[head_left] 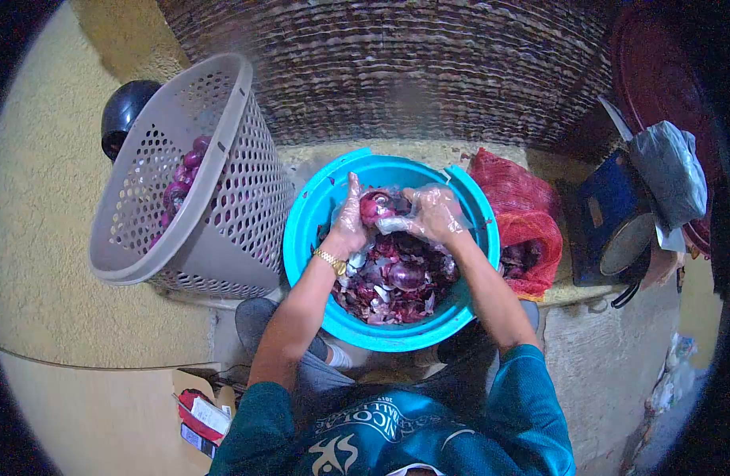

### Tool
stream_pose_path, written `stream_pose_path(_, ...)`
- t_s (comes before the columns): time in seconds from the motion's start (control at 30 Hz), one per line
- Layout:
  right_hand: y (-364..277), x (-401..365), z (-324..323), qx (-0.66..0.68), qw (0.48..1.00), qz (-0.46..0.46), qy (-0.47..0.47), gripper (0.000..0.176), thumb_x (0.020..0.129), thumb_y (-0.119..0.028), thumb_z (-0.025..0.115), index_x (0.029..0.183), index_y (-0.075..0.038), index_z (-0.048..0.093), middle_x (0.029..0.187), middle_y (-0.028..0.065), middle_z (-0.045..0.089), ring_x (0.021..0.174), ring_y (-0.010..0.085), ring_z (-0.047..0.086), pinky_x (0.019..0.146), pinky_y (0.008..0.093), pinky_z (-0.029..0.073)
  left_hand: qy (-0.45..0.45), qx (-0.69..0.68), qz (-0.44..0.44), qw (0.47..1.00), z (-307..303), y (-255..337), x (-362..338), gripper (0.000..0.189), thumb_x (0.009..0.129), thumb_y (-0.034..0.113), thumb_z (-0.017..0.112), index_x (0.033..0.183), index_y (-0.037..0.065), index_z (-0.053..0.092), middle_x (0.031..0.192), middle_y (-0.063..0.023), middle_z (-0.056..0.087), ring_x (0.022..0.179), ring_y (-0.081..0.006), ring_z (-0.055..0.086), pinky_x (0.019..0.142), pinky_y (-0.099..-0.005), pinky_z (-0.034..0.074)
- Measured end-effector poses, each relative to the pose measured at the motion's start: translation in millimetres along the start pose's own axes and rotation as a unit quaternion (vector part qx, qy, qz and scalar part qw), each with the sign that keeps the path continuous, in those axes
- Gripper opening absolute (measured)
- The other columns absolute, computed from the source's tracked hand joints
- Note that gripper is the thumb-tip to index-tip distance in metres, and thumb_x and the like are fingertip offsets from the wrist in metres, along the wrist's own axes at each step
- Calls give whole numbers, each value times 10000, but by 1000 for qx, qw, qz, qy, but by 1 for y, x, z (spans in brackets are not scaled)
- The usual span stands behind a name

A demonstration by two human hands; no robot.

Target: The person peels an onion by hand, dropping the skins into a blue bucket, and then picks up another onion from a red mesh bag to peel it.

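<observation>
Both my hands wear clear plastic gloves and are over a turquoise basin (301,262). Between them is a red onion (375,208), with my left hand (351,218) wrapped against its left side. My right hand (436,213) is closed at the onion's right side, thumb and fingers bent around something pale, perhaps a knife handle or peel, too blurred to name. Below them the basin holds several red onions, one of them a shiny purple onion (406,274), among loose dry skins. A gold watch is on my left wrist.
A grey perforated basket (258,190) with several red onions (177,190) leans at the left, beside a black rounded object (123,115). Right of the basin sits a red mesh sack (539,238). Farther right are a blue scale-like box (607,214) and a grey plastic bundle (670,174).
</observation>
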State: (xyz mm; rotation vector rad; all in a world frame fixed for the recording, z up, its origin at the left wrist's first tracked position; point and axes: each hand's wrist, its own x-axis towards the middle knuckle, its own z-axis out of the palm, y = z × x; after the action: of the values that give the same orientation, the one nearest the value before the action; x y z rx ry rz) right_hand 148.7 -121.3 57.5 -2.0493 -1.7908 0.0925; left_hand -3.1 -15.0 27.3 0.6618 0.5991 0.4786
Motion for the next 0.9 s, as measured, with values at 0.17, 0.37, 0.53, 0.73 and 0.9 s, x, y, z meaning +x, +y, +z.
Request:
stream_pose_path(0.17, -3, 0, -2, -6, 1000, 5, -19, 702, 639, -751, 652, 926, -112, 695, 767, 199, 643, 772, 377, 643, 702, 483, 493, -9, -2, -8, 1000, -7, -1, 5, 779, 826, 746, 436, 1231, 84, 504, 1183, -111, 624, 1077, -249, 612, 971, -425, 478)
stream_pose_path(0.37, 2, 1, 5, 7, 1000, 20, -6, 719, 631, -762, 648, 975, -133, 701, 761, 201, 646, 768, 378, 648, 714, 478, 500, 0, 2, -9, 1000, -2, 1, -1, 771, 823, 747, 444, 1222, 92, 525, 1214, -103, 614, 1103, -239, 599, 998, -425, 456)
stream_pose_path(0.53, 1, 0, 4, 12, 1000, 11, -9, 713, 651, -759, 634, 992, -137, 703, 794, 198, 663, 801, 375, 656, 724, 472, 503, -13, -9, -2, 1000, -9, -2, 4, 741, 831, 732, 452, 1176, 85, 559, 1199, -104, 617, 1096, -239, 599, 985, -426, 464)
stream_pose_path(0.73, 3, 3, 6, 20, 999, 0, -51, 674, 736, -711, 597, 1021, -110, 702, 802, 200, 670, 807, 375, 658, 738, 473, 502, 17, -27, 8, 999, -4, -2, 3, 705, 847, 699, 464, 1172, 77, 523, 1170, -113, 621, 1073, -250, 606, 962, -434, 481)
stream_pose_path(0.9, 10, 4, 19, 26, 998, -53, -22, 628, 793, -688, 549, 949, -102, 713, 785, 187, 672, 788, 376, 659, 734, 475, 501, -3, -25, 9, 1000, -3, -1, 0, 749, 839, 700, 478, 1263, 84, 437, 1199, -124, 605, 1098, -264, 597, 964, -458, 483)
